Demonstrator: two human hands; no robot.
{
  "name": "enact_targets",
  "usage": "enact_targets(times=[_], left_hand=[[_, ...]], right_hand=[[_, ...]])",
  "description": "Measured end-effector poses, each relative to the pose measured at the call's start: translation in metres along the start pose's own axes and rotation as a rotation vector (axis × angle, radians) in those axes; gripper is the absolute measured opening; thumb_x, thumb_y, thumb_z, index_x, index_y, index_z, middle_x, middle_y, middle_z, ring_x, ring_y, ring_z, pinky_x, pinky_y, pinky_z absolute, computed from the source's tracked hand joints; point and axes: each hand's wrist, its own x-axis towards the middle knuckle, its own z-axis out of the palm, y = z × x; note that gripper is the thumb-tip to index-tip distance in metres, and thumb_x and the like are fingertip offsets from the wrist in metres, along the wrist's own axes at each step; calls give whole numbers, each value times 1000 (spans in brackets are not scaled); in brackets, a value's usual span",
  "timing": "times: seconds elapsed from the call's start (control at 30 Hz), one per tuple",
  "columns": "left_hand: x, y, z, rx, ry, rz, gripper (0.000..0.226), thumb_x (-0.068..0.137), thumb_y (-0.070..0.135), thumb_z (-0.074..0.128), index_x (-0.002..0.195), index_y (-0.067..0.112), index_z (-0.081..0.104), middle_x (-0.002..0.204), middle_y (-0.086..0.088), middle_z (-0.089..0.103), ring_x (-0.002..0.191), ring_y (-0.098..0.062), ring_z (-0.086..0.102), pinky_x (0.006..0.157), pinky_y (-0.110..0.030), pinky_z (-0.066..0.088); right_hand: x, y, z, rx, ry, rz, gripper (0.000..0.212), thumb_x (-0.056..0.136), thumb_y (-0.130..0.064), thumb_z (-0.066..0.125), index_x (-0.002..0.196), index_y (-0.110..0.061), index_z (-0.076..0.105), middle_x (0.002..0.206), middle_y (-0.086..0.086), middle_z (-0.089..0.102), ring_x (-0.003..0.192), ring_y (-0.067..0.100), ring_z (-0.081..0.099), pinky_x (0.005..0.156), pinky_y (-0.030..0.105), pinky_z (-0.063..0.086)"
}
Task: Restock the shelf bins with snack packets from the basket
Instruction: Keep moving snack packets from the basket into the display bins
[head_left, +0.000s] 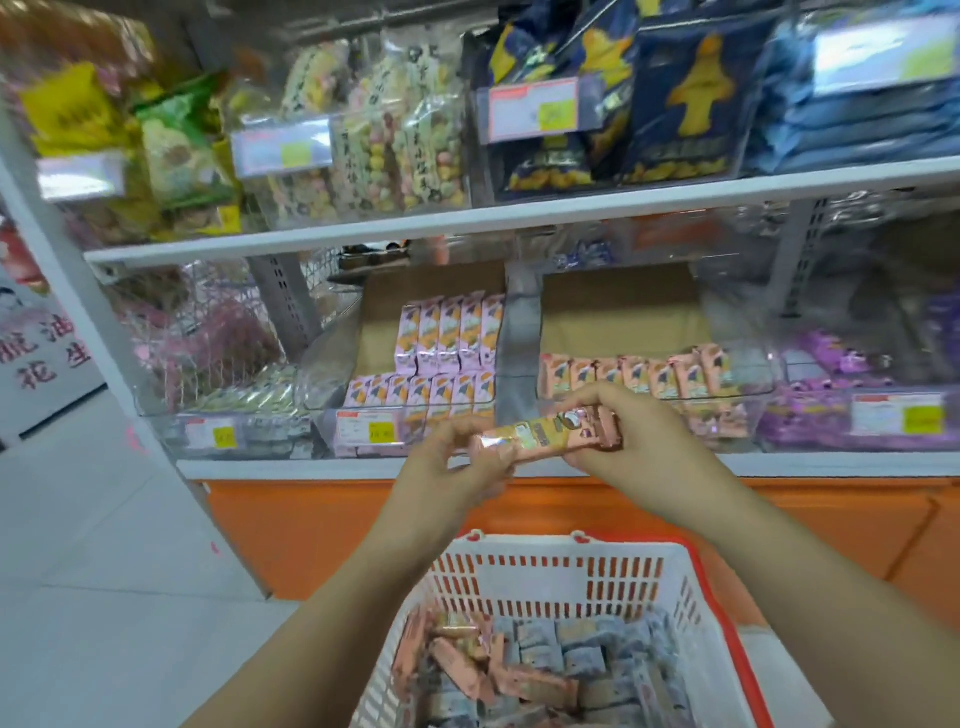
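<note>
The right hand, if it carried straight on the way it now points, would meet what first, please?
Probably the clear bin of salmon-pink packets, near its left end; the right hand, holding a pink packet, aims up and left at the shelf. Depth is unclear.

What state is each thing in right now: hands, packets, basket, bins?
left hand: grips the pink pack at its left end
right hand: grips its right end
pink pack: held level between both hands
basket: partly filled with pink and blue-grey packets
salmon-packet bin: front row only, space behind
pale-pink bin: two tiers, space at left
</note>
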Motion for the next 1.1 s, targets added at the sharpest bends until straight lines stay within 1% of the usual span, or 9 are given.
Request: enact_targets(times=[0.13,0.3,0.37,0.53,0.73,0.8,0.9,1.03,1.1], left_hand=[[16,3,35,-318,158,-36,43,86,19,65,123,20,45,113,-2,59,94,-19,69,77,-29,55],[35,12,82,-501,80,-80,47,89,17,63,132,13,44,95,-6,74,87,-21,72,72,-32,59],[48,19,95,-490,83,-64,47,89,16,63,132,14,44,88,-1,75,83,-19,72,69,-31,59],[84,33,130,-369,16,-47,54,86,12,67,133,18,41,112,-11,67,93,-24,70,82,-41,57],[154,44,164,-359,32,-44,38,89,3,62,120,14,45,112,-14,67,81,-17,70,68,-29,57],[177,43,180,-294,41,-64,41,89,1,60,125,9,43,111,-15,66,80,-17,69,68,-32,58],[203,37,205,-195,62,-76,43,89,0,59,128,11,43,109,-10,64,92,-24,66,86,-41,54],[234,26,228,-94,74,-39,43,89,2,61,126,9,43,93,0,61,82,-18,64,70,-28,53],[243,22,237,-82,74,-61,41,89,2,60,126,9,45,88,2,59,73,-12,60,65,-25,52]], right_hand=[[2,10,-4,18,240,66,32,75,-22,78,82,-35,49,82,-21,55,75,-6,51,59,8,39],[8,23,-7,60,355,120,34,71,-29,80,76,-36,47,82,-16,60,78,4,58,67,30,50],[13,32,-12,77,388,137,33,71,-28,80,79,-35,48,86,-14,63,81,5,60,69,33,52],[27,61,-34,94,473,132,30,74,-26,78,93,-27,55,89,-10,65,84,8,62,68,28,49],[35,103,-64,-184,837,236,34,75,-28,75,106,-19,67,114,3,62,110,27,52,97,43,37],[37,118,-67,-179,834,331,32,77,-25,70,108,-16,68,119,9,60,113,31,51,102,47,36],[40,132,-62,-229,779,377,44,73,-35,52,109,-17,68,119,9,60,114,31,54,109,50,27],[43,138,-55,-266,805,384,53,72,-46,36,106,-22,69,121,7,58,117,27,52,113,44,15],[44,142,-54,-268,790,387,38,75,-39,54,107,-23,69,125,7,57,120,25,51,114,42,10]])
